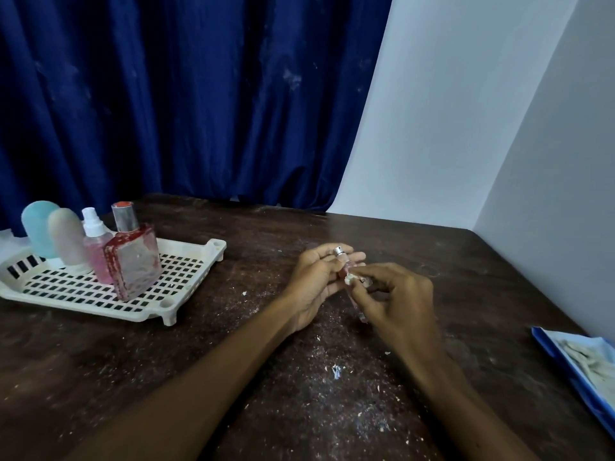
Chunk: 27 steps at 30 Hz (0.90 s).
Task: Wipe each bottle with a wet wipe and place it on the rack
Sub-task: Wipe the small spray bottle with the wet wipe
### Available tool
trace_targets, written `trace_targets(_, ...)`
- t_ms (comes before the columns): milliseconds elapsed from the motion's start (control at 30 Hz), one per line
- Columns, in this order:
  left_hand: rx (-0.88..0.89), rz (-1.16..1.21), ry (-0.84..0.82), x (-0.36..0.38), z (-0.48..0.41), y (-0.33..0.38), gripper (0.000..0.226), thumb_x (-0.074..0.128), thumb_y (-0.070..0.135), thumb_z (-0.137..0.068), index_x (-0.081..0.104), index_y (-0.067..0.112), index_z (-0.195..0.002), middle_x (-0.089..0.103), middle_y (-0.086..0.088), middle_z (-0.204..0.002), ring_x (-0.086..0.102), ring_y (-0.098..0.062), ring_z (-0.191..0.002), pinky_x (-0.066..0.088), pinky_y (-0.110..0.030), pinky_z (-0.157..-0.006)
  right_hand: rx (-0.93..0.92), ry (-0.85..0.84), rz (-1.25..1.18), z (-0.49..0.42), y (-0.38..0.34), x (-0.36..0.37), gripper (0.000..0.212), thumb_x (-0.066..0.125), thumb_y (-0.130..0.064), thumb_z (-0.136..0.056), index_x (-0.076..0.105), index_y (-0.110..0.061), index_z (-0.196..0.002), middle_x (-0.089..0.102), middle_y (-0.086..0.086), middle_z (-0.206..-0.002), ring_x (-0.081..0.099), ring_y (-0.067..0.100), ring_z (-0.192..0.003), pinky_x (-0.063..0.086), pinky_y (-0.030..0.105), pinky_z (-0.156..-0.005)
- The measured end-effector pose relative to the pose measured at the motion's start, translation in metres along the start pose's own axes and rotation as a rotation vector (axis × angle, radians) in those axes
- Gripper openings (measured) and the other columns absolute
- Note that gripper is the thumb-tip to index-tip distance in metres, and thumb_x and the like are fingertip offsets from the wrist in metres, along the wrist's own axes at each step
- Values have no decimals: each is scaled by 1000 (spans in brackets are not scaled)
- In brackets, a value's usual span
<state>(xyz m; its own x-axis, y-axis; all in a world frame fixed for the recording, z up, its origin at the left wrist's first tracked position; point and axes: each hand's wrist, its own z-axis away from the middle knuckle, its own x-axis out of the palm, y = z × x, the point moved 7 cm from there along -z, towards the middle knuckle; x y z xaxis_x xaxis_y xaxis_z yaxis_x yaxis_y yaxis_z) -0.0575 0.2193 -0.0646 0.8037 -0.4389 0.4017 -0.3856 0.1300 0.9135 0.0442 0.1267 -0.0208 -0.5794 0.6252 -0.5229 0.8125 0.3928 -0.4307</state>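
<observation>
Worktop (206, 344): dark brown, scuffed, strewn with pale crumbs and specks; fills the lower frame. Blue curtain (186, 94) across the upper left; pale wall (466, 111) at upper right.

Blue tray (562, 371): lower right edge, cut off by the frame; holds crumpled pale material (hard to make out).

Rack (186, 277): cream plastic, perforated, on short feet, middle left, its left end cut off. Contents, all upright: blue-capped bottle (38, 227), frosted grey-capped bottle (66, 236), pink spray bottle (96, 247), square red-edged glass bottle (134, 257) with silver cap.

Small bottle (342, 261): slim, pinkish, silver top, held above the worktop at centre right, well apart from the rack; lower part hidden by fingers.

Left hand (312, 281): curled around the small bottle.

Right hand (399, 294): fingertips pinching a scrap of wet wipe (353, 278) against the small bottle.
</observation>
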Motion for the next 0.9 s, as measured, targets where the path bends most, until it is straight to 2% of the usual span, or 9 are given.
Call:
trace_targets(167, 33, -22, 51, 1, 2, 0, 16, 55, 15, -101, 61, 6, -112, 75, -8, -110, 72, -20, -105, 59, -36, -87, 8, -3, -5, 0, -5, 0, 21, 80, -16, -80, 78, -21, -100, 74, -8, -90, 67, 0, -73, 59, 27, -65)
trace_targets(267, 45, -31, 43, 0, 2, 1, 18, 54, 11, -101, 62, 4, -116, 74, -10, -113, 71, -19, -105, 59, -31, -85, 30, 27, 27, -1, -5, -4, 15, 75, -21, -84, 78, -19, -98, 73, -8, -85, 65, 1, -68, 59, 27, -62)
trace_targets(433, 44, -76, -38, 7, 3, 5, 25, 47, 5, -103, 60, 5, -124, 71, -12, -120, 69, -20, -112, 56, -32, -93, 85, 16, 131, -3, 11, -7, 17, 72, -9, -86, 77, -16, -101, 76, -1, -87, 67, 9, -70, 60, 36, -67)
trace_targets(500, 71, -90, -37, 9, 3, 7, 26, 46, 4, -102, 59, 8, -124, 72, -11, -118, 68, -19, -112, 55, -36, -96, 63, 4, 118, -3, 8, -6, 19, 71, -10, -88, 77, -17, -103, 76, -3, -90, 67, 6, -73, 59, 29, -70)
trace_targets(600, 116, -76, -21, 7, 3, 11, 27, 46, 3, -102, 55, 9, -127, 73, -11, -116, 69, -21, -112, 53, -42, -99, 50, 1, 74, -3, 5, -6, 22, 74, -10, -85, 76, -17, -105, 75, -4, -94, 64, -4, -73, 53, 9, -70)
trace_targets(700, 129, -68, -12, 4, 1, 11, 29, 43, 0, -103, 52, 9, -128, 73, -12, -115, 68, -22, -113, 49, -44, -104, 126, -59, 69, -1, 13, -2, 24, 77, -9, -82, 75, -14, -105, 75, -3, -93, 60, -12, -71, 48, 0, -68)
trace_targets(800, 128, -32, -16, 5, 1, 10, 30, 41, -2, -103, 49, 5, -131, 71, -16, -118, 68, -23, -114, 49, -43, -105, 153, -47, 65, -1, 15, -2, 24, 75, -12, -83, 75, -14, -107, 71, -11, -91, 59, -13, -71, 46, -1, -67)
trace_targets(900, 113, 51, -30, 7, 2, 9, 31, 40, -1, -103, 45, 3, -134, 69, -20, -122, 66, -26, -116, 53, -41, -99, 84, 11, 22, -3, 4, -6, 24, 72, -19, -82, 76, -18, -105, 63, -21, -89, 64, -6, -72, 54, 11, -68)
